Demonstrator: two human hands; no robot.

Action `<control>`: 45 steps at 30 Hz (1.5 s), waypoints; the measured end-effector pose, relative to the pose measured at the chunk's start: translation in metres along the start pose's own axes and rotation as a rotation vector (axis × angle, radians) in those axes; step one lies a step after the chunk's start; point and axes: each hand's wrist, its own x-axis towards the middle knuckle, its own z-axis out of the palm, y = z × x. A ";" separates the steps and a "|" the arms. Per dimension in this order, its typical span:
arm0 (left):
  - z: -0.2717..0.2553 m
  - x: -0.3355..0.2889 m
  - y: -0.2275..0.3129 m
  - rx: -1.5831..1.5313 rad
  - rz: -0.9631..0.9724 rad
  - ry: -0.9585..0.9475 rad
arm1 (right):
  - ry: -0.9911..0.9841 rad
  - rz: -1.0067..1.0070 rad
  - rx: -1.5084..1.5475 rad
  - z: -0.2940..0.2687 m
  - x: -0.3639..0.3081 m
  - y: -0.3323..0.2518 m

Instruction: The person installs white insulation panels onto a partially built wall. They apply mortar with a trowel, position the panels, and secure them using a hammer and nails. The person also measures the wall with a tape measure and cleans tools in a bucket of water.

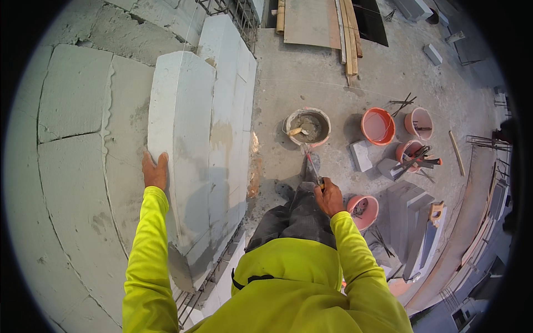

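My left hand [156, 170] lies at the near-left edge of a pale lightweight concrete block [192, 111], thumb and fingers apart, touching its side. The block sits on top of a wall of similar blocks [72, 188] with mortar joints. My right hand [329, 198] is closed round the handle of a thin tool [312, 165] with a reddish shaft, held over my legs and pointing forward. Its exact kind is not clear. Beyond its tip stands a bucket of grey mortar [314, 121] with a wooden-handled tool [295, 131] lying in it.
Orange-red buckets [378, 125] stand to the right, one holding hand tools [417, 161]. A small pink bucket [362, 212], stacked grey blocks [402, 216] and a handsaw [432, 227] are nearer. Boards [312, 25] lie at the back. Rebar [242, 22] rises behind the wall.
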 end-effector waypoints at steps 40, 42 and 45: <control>0.148 0.005 0.103 1.850 0.984 -0.679 | -0.255 0.480 -0.099 0.155 0.036 0.417; 0.141 -0.037 0.076 1.875 0.892 -0.936 | -0.208 0.517 -0.087 0.157 0.023 0.413; 0.134 -0.032 0.082 1.858 0.898 -1.000 | -0.229 0.590 -0.015 0.151 0.003 0.407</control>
